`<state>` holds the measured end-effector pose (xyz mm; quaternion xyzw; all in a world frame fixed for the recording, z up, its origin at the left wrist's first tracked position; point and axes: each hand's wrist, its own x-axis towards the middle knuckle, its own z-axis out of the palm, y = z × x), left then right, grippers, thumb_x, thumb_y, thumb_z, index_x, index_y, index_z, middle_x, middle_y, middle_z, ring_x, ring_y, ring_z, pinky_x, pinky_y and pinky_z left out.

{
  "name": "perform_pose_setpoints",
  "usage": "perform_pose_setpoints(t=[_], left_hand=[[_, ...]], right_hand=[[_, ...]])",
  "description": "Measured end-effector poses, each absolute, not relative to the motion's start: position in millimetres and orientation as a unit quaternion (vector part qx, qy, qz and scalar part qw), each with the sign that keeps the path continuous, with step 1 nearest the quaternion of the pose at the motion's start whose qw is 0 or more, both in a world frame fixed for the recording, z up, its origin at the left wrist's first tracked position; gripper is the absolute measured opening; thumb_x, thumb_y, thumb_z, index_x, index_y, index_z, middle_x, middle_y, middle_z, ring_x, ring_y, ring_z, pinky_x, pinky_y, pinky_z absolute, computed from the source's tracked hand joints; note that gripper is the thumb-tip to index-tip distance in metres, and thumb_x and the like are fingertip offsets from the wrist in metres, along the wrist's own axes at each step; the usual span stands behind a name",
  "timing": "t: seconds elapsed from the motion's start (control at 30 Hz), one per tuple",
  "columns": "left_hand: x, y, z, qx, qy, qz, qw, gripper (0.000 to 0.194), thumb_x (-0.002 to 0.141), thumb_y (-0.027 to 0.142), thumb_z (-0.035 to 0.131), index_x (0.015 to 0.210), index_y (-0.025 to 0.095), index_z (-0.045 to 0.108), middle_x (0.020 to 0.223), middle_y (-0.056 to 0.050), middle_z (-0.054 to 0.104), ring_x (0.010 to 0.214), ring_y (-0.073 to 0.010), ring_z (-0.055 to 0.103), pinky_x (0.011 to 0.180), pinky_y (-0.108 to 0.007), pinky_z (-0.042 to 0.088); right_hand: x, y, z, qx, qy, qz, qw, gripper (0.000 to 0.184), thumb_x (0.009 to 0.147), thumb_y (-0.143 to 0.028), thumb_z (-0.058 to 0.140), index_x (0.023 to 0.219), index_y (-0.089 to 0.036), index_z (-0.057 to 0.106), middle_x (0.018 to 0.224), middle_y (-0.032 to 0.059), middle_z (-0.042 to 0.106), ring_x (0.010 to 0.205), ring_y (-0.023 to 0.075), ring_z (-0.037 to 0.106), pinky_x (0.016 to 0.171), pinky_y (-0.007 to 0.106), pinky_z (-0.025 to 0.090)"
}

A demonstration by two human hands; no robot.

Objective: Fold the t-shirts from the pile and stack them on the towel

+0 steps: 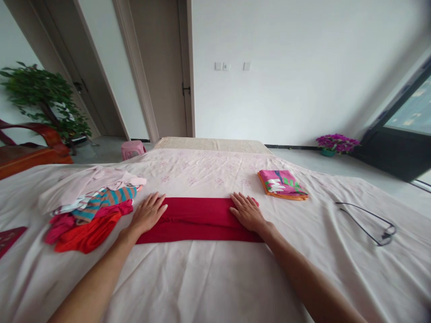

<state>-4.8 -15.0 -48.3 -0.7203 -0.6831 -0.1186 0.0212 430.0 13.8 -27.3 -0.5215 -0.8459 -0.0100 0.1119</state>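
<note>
A dark red cloth [198, 220] lies folded into a long strip across the pale pink bedsheet [208, 287]. My left hand [148, 213] rests flat on the strip's left end, fingers spread. My right hand [247, 211] lies flat on its right end, palm down. Neither hand grips anything.
A heap of unfolded clothes [90, 206], pink, striped and orange-red, sits left of the strip. A folded pink patterned cloth [282, 184] lies at the right. A dark wire hanger [370, 222] is further right. A pink stool [133, 148], a potted plant [43, 98] and purple flowers [336, 143] stand beyond the bed.
</note>
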Motion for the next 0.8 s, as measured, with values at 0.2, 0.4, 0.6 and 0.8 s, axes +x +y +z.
perform_pose_setpoints(t=[0.2,0.4,0.6,0.8], left_hand=[[-34.2,-17.3,-51.1,-0.671,-0.673,-0.304,-0.070,0.061,0.095,0.049,0.029,0.137,0.011,0.052,0.146,-0.019,0.051,0.139,-0.0261,0.044,0.115,-0.044,0.034],[-48.8,-54.8,-35.5,-0.629,-0.676,-0.374,-0.080,0.051,0.084,0.062,0.051,0.105,0.018,0.065,0.110,-0.011,0.067,0.106,-0.0241,0.063,0.095,-0.037,0.051],[-27.3,-73.3,-20.5,-0.721,-0.637,-0.271,-0.032,0.029,0.080,0.049,0.060,0.093,0.024,0.068,0.103,-0.006,0.068,0.103,-0.0238,0.061,0.101,-0.038,0.045],[-43.9,-69.1,-28.0,-0.723,-0.654,-0.212,-0.072,0.022,0.072,0.034,0.054,0.087,0.025,0.067,0.099,-0.004,0.070,0.102,-0.0238,0.064,0.098,-0.034,0.047]], right_hand=[[446.2,11.1,-28.7,-0.561,-0.819,-0.007,0.120,0.055,0.102,-0.044,0.034,0.152,-0.021,0.038,0.156,0.0089,0.037,0.147,0.0256,0.029,0.120,0.050,0.019],[444.5,11.9,-32.0,-0.578,-0.807,-0.003,0.122,0.055,0.101,-0.044,0.032,0.151,-0.022,0.040,0.156,0.0076,0.039,0.147,0.0253,0.029,0.119,0.050,0.017],[446.0,15.0,-36.8,-0.571,-0.811,0.010,0.132,0.055,0.100,-0.044,0.035,0.151,-0.023,0.039,0.156,0.0075,0.039,0.147,0.0249,0.028,0.120,0.050,0.017],[477.5,19.9,-12.9,-0.544,-0.800,0.180,0.178,0.055,0.102,-0.047,0.029,0.149,-0.023,0.043,0.153,0.0054,0.043,0.145,0.0224,0.033,0.120,0.044,0.026]])
